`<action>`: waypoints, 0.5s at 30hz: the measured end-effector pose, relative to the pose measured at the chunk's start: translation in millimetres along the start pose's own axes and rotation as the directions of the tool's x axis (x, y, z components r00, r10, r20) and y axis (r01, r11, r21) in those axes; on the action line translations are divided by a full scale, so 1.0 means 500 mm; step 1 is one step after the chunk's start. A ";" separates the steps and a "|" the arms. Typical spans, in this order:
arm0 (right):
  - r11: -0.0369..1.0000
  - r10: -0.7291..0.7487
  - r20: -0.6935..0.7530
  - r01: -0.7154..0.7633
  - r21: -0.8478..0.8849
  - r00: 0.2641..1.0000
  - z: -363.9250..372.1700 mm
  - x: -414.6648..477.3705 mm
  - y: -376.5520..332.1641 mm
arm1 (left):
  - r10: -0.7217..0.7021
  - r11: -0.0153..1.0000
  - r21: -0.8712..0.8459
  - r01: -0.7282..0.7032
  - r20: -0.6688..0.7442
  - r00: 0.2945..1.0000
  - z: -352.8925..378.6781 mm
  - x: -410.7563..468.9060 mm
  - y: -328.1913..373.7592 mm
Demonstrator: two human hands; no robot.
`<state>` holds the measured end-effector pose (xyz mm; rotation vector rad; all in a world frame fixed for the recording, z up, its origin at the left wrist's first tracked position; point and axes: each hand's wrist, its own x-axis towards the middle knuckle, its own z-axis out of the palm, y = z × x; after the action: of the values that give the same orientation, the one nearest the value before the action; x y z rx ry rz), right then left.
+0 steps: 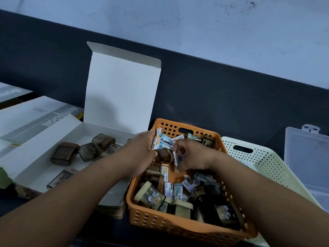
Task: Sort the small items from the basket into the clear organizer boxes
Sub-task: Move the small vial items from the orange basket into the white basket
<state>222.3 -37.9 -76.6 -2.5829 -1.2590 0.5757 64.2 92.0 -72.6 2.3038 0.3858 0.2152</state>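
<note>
An orange perforated basket [179,227] holds several small white eraser packs and several dark and beige small cases. My left hand [140,154] reaches into its far left part and grips a bunch of the small white packs [161,142]. My right hand [191,157] is over the basket's middle and pinches one small white item [175,158] between thumb and fingers. A clear organizer box [306,157] lies open at the far right.
An open white cardboard box [44,152] with its lid standing up sits left of the basket and holds a few brown and dark cases [65,154]. A cream perforated basket [263,163] lies to the right. White notebook boxes [37,114] lie at far left.
</note>
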 end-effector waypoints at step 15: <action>0.866 0.022 -0.357 0.160 0.473 0.934 -0.052 -0.133 0.042 | 0.007 0.999 0.036 -0.007 0.002 1.000 0.003 0.007 -0.003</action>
<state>211.2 -103.8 -43.7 -2.0785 -0.9299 0.3401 67.7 93.2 -74.4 2.3406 0.3830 0.2110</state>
